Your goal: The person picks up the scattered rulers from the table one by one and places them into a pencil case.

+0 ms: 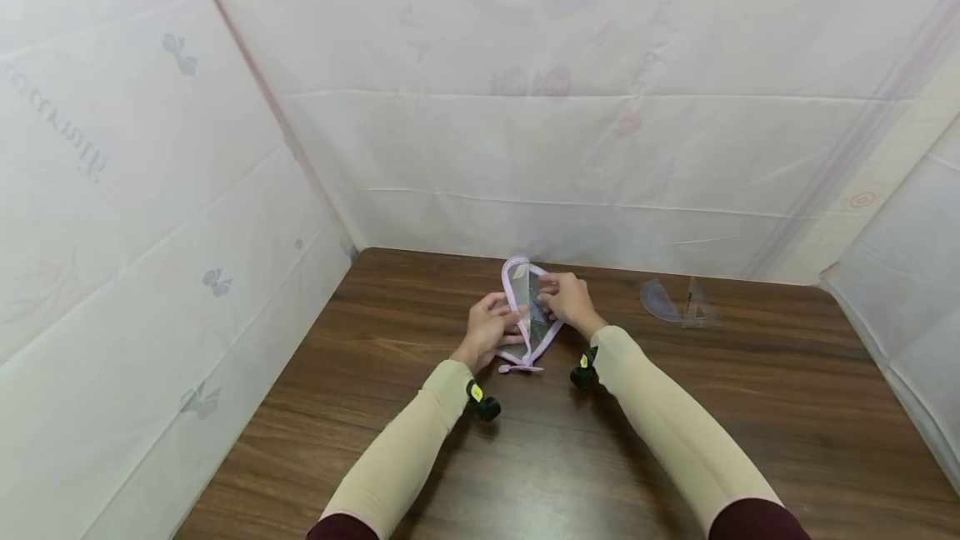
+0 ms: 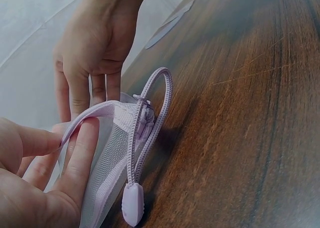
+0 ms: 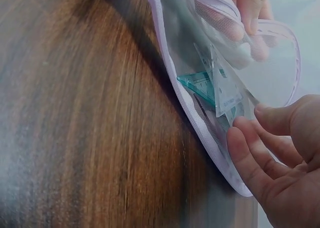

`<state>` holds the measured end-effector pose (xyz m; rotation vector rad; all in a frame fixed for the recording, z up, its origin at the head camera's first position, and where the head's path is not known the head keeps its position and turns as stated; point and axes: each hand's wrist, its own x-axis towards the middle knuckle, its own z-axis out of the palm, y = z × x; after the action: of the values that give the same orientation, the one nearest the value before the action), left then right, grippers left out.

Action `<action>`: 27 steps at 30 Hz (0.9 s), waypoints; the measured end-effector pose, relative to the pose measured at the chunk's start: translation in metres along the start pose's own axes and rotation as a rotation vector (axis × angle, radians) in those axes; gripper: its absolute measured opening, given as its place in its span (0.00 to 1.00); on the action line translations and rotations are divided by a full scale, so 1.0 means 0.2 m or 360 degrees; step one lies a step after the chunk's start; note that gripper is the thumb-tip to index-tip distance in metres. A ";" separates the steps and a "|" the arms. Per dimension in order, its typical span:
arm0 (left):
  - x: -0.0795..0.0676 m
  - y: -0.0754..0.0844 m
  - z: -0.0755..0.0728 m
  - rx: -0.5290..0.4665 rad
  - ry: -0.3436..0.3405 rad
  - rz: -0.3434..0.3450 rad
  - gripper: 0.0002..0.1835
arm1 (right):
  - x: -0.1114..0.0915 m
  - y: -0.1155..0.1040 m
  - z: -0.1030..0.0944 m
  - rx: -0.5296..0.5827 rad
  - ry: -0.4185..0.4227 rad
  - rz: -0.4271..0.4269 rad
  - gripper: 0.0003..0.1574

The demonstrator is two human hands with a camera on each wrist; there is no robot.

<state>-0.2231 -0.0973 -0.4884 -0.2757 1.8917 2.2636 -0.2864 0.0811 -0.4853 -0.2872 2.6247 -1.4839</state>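
A mesh zip pouch (image 1: 513, 350) with lilac edging stands tilted and unzipped near the table's back edge. Its opening edge is pinched by my left hand (image 1: 489, 330), some fingers inside. From the zip end hangs a lilac cord pull (image 2: 133, 203). In the right wrist view, a teal set square (image 3: 199, 85) and a clear set square (image 3: 225, 92) show inside the pouch. My right hand (image 1: 570, 300) reaches into the opening, thumb and fingertips pinching a clear plastic drawing tool whose shape is partly hidden.
To the right on the brown wooden table (image 1: 675, 407) lie a bluish clear protractor (image 1: 660, 302) and another clear set square (image 1: 699, 309), side by side. White printed sheeting (image 1: 480, 157) rises behind the table and along both sides.
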 end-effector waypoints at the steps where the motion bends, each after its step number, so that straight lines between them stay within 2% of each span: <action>1: 0.00 0.00 0.00 -0.0002 0.0002 -0.0006 0.25 | 0.00 0.00 0.00 0.0002 -0.0001 0.0002 0.26; 13: 0.00 0.00 0.00 -0.0015 0.0002 -0.0012 0.24 | -0.01 0.01 -0.01 0.0002 0.0004 -0.0006 0.25; 27: 0.01 0.00 0.00 -0.0049 0.0015 0.0001 0.22 | -0.02 0.03 -0.10 -0.0207 0.0050 -0.0127 0.25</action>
<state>-0.2250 -0.0973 -0.4895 -0.2908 1.8632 2.2972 -0.2866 0.1024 -0.4794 -0.3880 2.7711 -1.3524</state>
